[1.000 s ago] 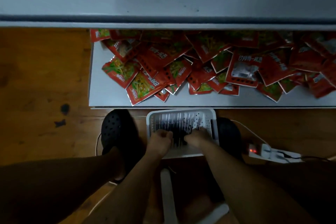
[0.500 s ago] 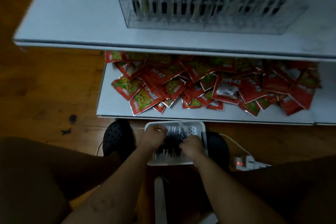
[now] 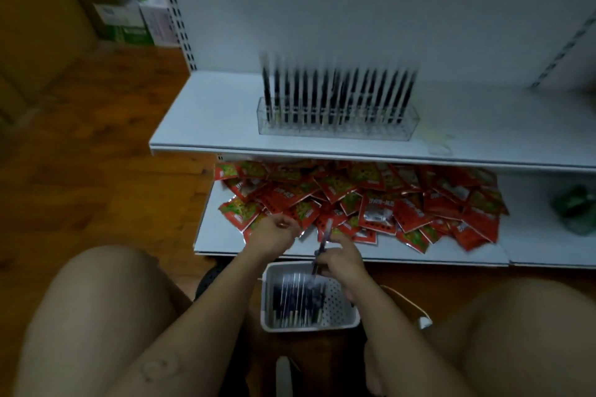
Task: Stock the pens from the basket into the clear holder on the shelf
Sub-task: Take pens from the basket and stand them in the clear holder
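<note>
A white perforated basket (image 3: 350, 316) sits on the floor between my knees, with several dark pens (image 3: 296, 296) lying in it. My right hand (image 3: 343, 264) is above the basket's far edge and grips one pen (image 3: 326, 235), which points up and away. My left hand (image 3: 274, 237) hovers to the left over the lower shelf's front edge. Its fingers are curled and I see nothing in them. The clear holder (image 3: 338, 130) stands on the upper shelf (image 3: 209, 129), with a row of several black pens (image 3: 335, 93) upright in it.
Red snack packets (image 3: 387, 203) are heaped over the lower shelf (image 3: 219, 235). A dark green bag (image 3: 574, 209) lies at its right end. Cartons (image 3: 129, 19) stand on the wooden floor at the back left. My bare knees flank the basket.
Both hands have come up out of the basket, the right one bringing a pen with it. My view has tilted up, so the holder and the shelf's back wall now show.
</note>
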The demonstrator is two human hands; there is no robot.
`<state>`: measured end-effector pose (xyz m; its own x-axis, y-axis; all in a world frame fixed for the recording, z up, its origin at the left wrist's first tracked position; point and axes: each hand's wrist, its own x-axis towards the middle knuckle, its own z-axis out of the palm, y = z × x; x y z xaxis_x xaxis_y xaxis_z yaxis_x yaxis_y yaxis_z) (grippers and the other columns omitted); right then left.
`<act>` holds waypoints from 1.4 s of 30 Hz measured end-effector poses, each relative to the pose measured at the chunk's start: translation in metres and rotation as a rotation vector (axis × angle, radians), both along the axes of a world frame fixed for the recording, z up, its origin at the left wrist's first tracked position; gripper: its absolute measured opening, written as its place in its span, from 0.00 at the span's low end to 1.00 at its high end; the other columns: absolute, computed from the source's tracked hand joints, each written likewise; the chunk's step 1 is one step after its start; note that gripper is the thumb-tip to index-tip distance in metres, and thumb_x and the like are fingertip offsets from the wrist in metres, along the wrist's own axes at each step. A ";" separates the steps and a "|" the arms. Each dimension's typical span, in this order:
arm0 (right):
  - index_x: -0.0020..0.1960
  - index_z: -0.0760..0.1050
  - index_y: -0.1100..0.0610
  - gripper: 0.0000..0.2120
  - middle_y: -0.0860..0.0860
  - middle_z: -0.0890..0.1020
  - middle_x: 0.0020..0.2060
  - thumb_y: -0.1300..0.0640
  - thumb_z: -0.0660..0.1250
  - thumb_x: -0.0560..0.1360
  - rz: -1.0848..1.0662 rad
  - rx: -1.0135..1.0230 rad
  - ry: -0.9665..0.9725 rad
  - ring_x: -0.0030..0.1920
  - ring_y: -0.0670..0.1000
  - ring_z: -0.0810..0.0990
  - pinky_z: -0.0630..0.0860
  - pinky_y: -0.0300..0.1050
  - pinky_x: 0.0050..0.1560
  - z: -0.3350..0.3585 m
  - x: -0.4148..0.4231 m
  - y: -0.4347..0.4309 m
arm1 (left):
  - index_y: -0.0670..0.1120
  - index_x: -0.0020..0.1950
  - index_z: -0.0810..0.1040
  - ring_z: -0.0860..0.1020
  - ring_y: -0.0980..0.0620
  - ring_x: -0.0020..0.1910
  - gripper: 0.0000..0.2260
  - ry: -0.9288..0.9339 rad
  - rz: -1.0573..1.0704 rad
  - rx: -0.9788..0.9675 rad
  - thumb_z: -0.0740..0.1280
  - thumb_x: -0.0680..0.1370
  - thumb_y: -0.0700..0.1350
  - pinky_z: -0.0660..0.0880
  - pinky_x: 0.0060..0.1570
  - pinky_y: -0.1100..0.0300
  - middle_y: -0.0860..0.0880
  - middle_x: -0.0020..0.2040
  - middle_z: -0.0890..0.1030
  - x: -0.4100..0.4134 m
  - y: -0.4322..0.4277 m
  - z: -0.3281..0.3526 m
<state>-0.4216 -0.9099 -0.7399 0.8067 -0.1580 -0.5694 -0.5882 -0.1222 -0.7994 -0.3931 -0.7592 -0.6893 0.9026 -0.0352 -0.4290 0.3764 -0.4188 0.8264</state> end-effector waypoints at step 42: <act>0.74 0.62 0.39 0.24 0.49 0.79 0.34 0.54 0.60 0.81 0.168 -0.992 -0.917 0.34 0.51 0.76 0.78 0.47 0.40 0.194 0.169 -0.060 | 0.43 0.73 0.62 0.64 0.43 0.70 0.32 -0.360 0.250 0.323 0.69 0.75 0.55 0.65 0.67 0.46 0.43 0.70 0.66 0.160 0.008 0.097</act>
<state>-0.2527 -0.9695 -0.5458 0.8803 -0.0471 0.4720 0.1813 -0.8861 -0.4266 -0.2328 -0.7508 -0.5922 0.9583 0.2822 -0.0447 0.2144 -0.6068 0.7654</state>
